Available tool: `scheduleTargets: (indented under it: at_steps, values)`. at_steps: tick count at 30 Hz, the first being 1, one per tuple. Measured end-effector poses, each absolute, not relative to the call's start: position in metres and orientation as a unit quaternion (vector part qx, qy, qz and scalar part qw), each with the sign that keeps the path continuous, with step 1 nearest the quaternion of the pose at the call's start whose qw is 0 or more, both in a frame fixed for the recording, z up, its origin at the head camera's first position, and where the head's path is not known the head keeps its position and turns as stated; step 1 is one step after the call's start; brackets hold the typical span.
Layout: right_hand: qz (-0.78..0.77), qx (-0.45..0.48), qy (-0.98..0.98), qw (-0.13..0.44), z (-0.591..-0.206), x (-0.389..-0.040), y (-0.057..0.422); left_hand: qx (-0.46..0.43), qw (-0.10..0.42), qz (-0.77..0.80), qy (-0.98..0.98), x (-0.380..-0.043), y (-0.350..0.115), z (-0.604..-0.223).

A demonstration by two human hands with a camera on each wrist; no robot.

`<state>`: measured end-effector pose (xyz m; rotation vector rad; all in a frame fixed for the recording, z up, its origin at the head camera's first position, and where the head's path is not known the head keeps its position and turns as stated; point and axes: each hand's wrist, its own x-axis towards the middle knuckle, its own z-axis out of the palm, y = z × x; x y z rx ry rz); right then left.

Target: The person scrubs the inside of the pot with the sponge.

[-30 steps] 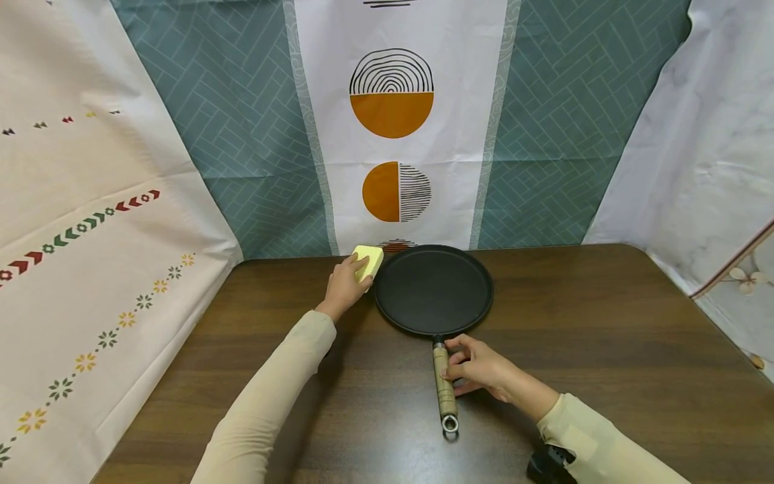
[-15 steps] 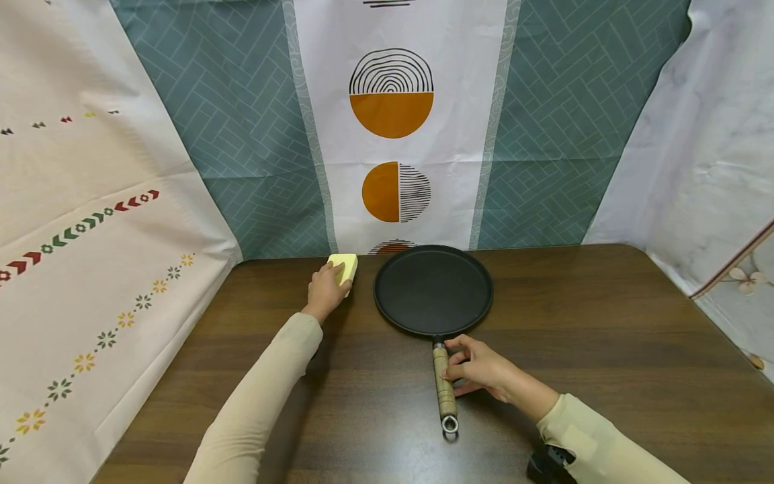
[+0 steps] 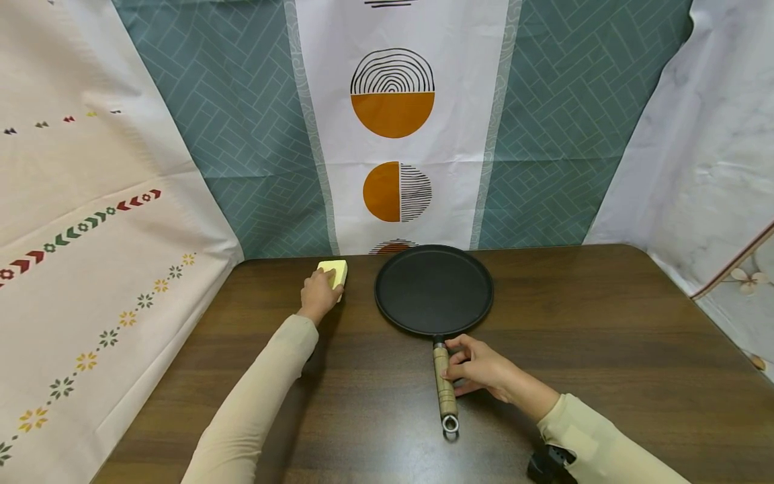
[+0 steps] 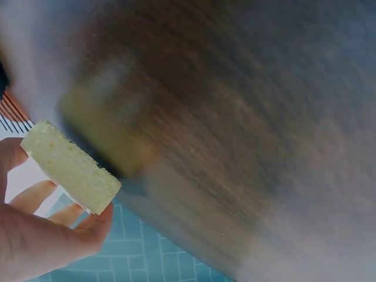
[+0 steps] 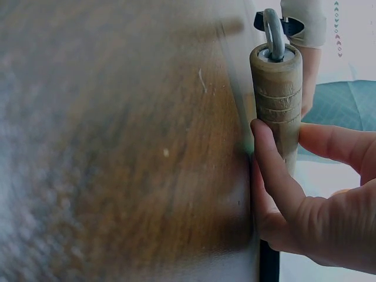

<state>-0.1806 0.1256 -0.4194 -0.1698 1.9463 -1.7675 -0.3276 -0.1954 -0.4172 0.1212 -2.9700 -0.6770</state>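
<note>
My left hand (image 3: 318, 296) grips a pale yellow sponge (image 3: 336, 269) at the back left of the table, left of the pan and apart from it. In the left wrist view the thumb and fingertips hold the block-shaped sponge (image 4: 71, 167) by its edges, over its reflection in the tabletop. A round black flat pan (image 3: 433, 289) lies at the back middle, its wooden handle (image 3: 444, 383) pointing toward me. The right hand (image 3: 480, 371) pinches this handle from the right. Up close, thumb and fingers sit on either side of the wooden handle (image 5: 278, 88), which ends in a metal ring.
The brown wooden table (image 3: 605, 349) reaches back to a hanging patterned cloth (image 3: 399, 148). White cloths hang on the left and right sides. A black device (image 3: 550, 464) is strapped at the right wrist.
The left hand has moved the sponge leftward, from beside the pan's left rim to farther off and slightly nearer me. The right hand and the pan have stayed put.
</note>
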Motion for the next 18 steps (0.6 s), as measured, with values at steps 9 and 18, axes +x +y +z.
scheduleTargets:
  at_steps: [9,18]
  values:
    - [-0.65,-0.059,0.715,0.248,-0.4192,-0.1805,0.1272,0.04,0.044,-0.209,-0.976,-0.3285,-0.1934,-0.4223]
    - [-0.648,-0.053,0.719,0.246,-0.419,-0.1786,0.126,0.04,0.037,-0.195,-0.979,-0.3286,-0.1928,-0.4258]
